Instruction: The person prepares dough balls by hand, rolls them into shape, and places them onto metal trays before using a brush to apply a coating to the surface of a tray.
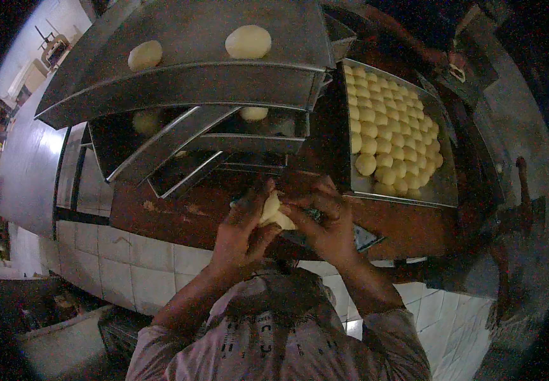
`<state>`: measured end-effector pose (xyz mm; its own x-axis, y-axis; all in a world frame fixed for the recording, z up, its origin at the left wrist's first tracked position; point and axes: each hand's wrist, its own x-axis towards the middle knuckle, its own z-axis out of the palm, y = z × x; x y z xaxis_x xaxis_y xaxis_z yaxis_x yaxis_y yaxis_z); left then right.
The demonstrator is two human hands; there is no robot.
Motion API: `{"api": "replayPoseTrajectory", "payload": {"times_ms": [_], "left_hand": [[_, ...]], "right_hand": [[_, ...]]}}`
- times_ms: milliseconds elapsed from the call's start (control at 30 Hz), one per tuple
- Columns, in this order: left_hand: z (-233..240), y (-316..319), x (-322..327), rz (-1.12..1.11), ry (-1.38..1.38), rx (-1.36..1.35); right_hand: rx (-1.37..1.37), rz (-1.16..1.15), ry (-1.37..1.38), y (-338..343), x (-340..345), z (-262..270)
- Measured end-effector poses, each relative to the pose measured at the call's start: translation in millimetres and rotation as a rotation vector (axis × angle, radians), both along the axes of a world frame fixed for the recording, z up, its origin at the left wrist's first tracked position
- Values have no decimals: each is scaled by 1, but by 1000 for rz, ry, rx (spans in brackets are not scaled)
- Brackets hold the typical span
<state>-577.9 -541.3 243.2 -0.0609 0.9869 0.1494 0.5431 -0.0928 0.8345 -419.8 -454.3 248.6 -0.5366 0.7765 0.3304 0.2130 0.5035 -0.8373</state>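
My left hand [242, 226] and my right hand [324, 219] hold a piece of pale dough [274, 214] between their fingers, above the near edge of a brown work table [412, 228]. To the right, a metal tray [403, 199] bears several close rows of round dough balls [389, 128]. In front of me stand stacked metal trays [184, 85]; on the top one lie two dough balls, one on the left [146, 55] and one in the middle [249, 42]. More dough shows inside the lower trays. A dark flat thing lies partly hidden under my right hand.
Another person's hand [439, 59] is at the upper right, beyond the tray of dough balls. A pale smooth surface [29, 162] stands on the left. White tiles [150, 255] show below the table's near edge, with a light-coloured bin [65, 338] at the lower left.
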Motion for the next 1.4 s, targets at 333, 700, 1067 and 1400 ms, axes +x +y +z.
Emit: {"api": "replayPoseTrajectory", "payload": {"times_ms": [333, 700, 1067, 1400], "left_hand": [[0, 16, 4, 299, -844, -372], [-35, -2, -12, -9, -319, 60], [7, 1, -2, -199, -109, -190], [-47, 11, -9, 61, -843, -473]], "right_hand": [[562, -65, -240, -27, -1, -8], [-502, 61, -67, -23, 2, -13], [-429, 111, 102, -4, 5, -9], [277, 45, -189, -17, 3, -10]]}}
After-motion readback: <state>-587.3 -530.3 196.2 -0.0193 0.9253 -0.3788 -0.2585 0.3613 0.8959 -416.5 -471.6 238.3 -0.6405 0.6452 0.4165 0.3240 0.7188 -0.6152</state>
